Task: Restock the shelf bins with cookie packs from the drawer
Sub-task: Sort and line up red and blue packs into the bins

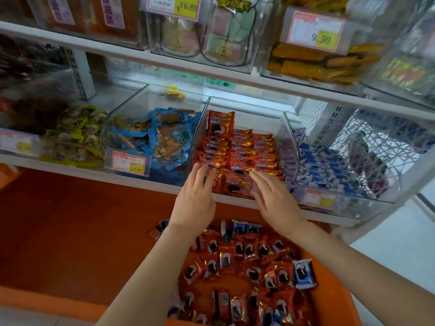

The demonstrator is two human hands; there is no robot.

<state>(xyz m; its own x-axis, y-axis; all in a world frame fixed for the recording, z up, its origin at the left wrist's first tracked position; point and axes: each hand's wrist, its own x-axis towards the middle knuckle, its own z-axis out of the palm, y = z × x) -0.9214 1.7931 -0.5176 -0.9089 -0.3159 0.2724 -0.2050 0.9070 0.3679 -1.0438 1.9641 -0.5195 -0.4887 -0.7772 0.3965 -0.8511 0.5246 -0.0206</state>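
Red cookie packs (247, 267) lie loose and plentiful in the orange drawer (334, 297), with a few blue packs (303, 274) among them. Up on the shelf (70, 168), the clear middle bin (292, 137) already holds tidy stacked rows (240, 149) of the same red kind, though its back stays bare. Both hands are flat, fingers straight, gripping nothing: the left hand (195, 196) and right hand (273, 196) rest on the front row. By my reckoning this bin is nearly stocked, but much drawer stock remains.

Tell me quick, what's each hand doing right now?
Left hand: open, straight fingers on the red cookie packs.
Right hand: open, fingers touching the same packs.
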